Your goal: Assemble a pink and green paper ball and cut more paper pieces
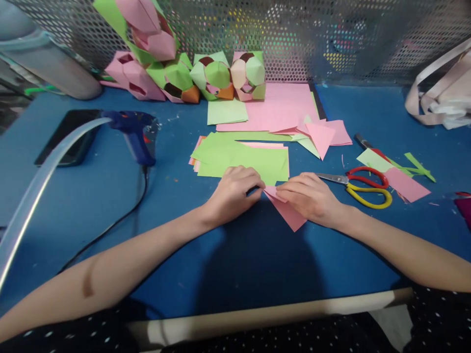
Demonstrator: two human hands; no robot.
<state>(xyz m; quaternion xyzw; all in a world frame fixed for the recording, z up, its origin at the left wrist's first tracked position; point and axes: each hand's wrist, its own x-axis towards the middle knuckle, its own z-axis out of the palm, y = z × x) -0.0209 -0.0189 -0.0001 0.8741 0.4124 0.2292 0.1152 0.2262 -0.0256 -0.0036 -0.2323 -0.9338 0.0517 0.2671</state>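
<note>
A piece of pink paper (289, 212), partly folded, lies on the blue table between my hands. My left hand (237, 193) pinches its upper left corner between thumb and fingers. Across its right side, my right hand (311, 198) presses with fingers together and covers part of it. Just beyond my hands is a stack of green paper sheets (239, 159) with pink and orange edges showing. Scissors (351, 181) with one red and one yellow handle lie to the right, their blade tips near my right hand.
A blue glue gun (134, 135) with a long clear glue stick and black cord lies left, near a dark phone (69, 137). Folded paper shapes (215, 76) line the back by a perforated metal panel (287, 39). Pink sheets (283, 105), paper scraps (406, 184) and a cutter (362, 141) lie around.
</note>
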